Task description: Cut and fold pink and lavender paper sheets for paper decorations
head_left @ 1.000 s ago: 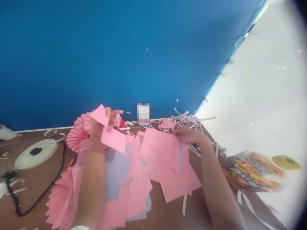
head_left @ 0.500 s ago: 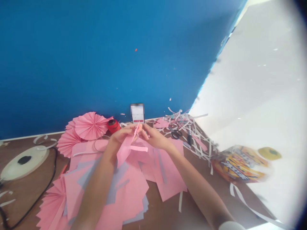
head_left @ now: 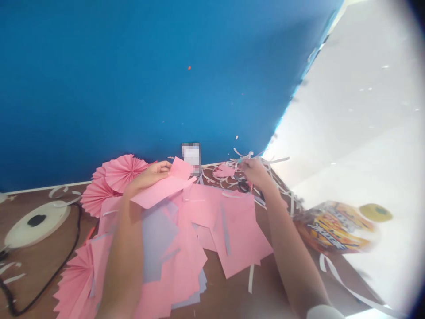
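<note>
My left hand is closed on a pink sheet of paper, with the fingers along its upper edge. The sheet is tilted above a spread of pink and grey-lilac papers. My right hand is over the heap of white paper strips by the wall. Its fingers are drawn together, and what lies between them is too small to make out. Black-handled scissors lie just under this hand, partly covered. Pleated pink paper fans stand behind my left hand.
A phone leans on the blue wall. At the far left lies a white oval device beside a black cord. A printed orange container with a yellow lid stands at the right. Another pleated fan lies front left.
The hands, together at the sheet before, are now apart. My right hand has moved right to the strip heap. My left hand has shifted left with the sheet, which is now flatter.
</note>
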Available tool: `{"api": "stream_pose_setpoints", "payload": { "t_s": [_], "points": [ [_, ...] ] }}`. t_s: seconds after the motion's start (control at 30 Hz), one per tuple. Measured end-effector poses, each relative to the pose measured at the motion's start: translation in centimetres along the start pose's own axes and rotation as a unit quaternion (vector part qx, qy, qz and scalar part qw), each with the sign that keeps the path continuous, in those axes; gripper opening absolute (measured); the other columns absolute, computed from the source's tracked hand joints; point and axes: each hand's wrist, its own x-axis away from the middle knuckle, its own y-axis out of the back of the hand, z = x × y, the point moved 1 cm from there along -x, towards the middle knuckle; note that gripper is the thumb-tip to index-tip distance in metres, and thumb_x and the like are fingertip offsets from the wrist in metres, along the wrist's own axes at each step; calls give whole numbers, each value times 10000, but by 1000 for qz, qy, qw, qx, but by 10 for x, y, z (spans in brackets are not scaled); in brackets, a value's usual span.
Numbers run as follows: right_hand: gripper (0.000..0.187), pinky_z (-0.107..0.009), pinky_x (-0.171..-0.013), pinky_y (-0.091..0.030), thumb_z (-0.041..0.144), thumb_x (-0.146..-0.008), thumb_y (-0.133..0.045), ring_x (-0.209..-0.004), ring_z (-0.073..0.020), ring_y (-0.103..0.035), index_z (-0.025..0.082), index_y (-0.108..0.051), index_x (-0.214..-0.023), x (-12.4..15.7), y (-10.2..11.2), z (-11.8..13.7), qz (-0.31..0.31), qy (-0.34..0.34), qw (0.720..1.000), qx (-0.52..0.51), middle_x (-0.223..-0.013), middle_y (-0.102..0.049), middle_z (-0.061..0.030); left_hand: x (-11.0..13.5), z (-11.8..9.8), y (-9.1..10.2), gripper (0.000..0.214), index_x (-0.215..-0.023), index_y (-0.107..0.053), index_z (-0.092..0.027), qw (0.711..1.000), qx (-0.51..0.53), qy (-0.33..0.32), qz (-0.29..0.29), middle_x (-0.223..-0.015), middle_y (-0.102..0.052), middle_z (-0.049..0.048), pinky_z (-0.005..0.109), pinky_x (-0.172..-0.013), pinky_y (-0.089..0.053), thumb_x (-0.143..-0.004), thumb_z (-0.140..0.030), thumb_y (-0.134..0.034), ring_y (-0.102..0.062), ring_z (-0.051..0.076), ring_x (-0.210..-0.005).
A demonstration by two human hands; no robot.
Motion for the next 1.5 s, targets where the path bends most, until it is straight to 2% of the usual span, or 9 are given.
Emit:
{"api": "stream_pose_setpoints", "payload": {
  "t_s": [0.17, 0.37, 0.57, 0.67, 0.83, 0.93, 1.1, 1.27, 1.5],
  "points": [
    [316, -291, -741, -412, 233, -848, -369, -868, -233, -588, 158, -647, -977, -2, 21, -22, -114, -60, 992, 13, -961, -673, -113, -1, 6, 15, 288, -954, -611, -156, 995, -10, 2, -97, -808, -692, 15, 217, -488, -441, -707, -263, -714, -629, 152, -609],
    [444, -395, -950, -363, 162, -900, -208, -1127, -258, -493, 146, -521, -1215, 12, 45, -20, -370, -57, 925, 70, -1172, -584, -151, -4, 31, 60, 147, -830, -606, -238, 931, 82, -205, -292, -674, -647, -61, 240, -469, -408, -745, -119, -612, -572, 132, -558],
    [405, -475, -839, -438, 273, -851, -425, -1083, -379, -544, 99, -589, -1177, 13, 36, -30, -45, -206, 956, 202, -1198, -547, -258, 1, 43, 76, 378, -986, -548, -232, 873, 128, -257, -395, -917, -635, -59, 308, -725, -501, -668, -28, -543, -606, 170, -941],
    [398, -459, -808, -459, 321, -818, -496, -1031, -371, -586, 121, -619, -1140, 13, 35, -30, 2, -208, 950, 235, -1122, -607, -239, 1, 29, 51, 375, -1082, -527, -251, 868, 63, -277, -408, -1232, -563, -9, 430, -875, -443, -727, -141, -578, -482, 274, -1204],
    [256, -374, -693, -485, 289, -749, -602, -824, -304, -649, 141, -702, -932, 16, 26, -15, 191, -116, 952, 207, -787, -680, -180, -18, 3, -32, 144, -910, -612, -251, 916, -211, -208, -272, -1082, -633, 57, 466, -903, -390, -825, -311, -512, -514, 313, -1122],
    [192, -327, -603, -481, 219, -701, -614, -683, -253, -646, 147, -713, -849, 16, 9, -4, 280, -93, 939, 175, -667, -667, -126, -28, 6, -96, 247, -1006, -635, -234, 928, -320, -181, -62, -1045, -658, 66, 407, -886, -426, -864, -318, -451, -587, 253, -996],
    [398, -289, -543, -464, 95, -591, -601, -603, -210, -626, 178, -698, -968, 13, -11, -3, 314, -78, 927, 189, -647, -648, -57, -16, 35, -173, 688, -1413, -378, -199, 869, -420, -146, 215, -1465, -390, 127, 424, -1087, -272, -819, -509, -533, -353, 302, -1338],
    [311, -314, -604, -472, 97, -624, -579, -684, -238, -641, 168, -708, -898, 6, -1, -23, 262, -82, 935, 223, -714, -659, -86, -3, 55, -189, 1124, -1508, -140, -207, 818, -479, -62, 311, -1582, 37, 148, 562, -1114, -121, -616, -638, -671, 4, 395, -1434],
    [359, -282, -684, -476, 60, -669, -543, -853, -227, -642, 194, -701, -963, -5, 23, -66, 199, -103, 948, 228, -955, -682, -102, -17, 50, -156, 999, -1502, -159, -286, 828, -466, -18, 313, -1591, 34, 74, 500, -1137, -156, -672, -344, -712, -36, 337, -1448]
  ]
}}
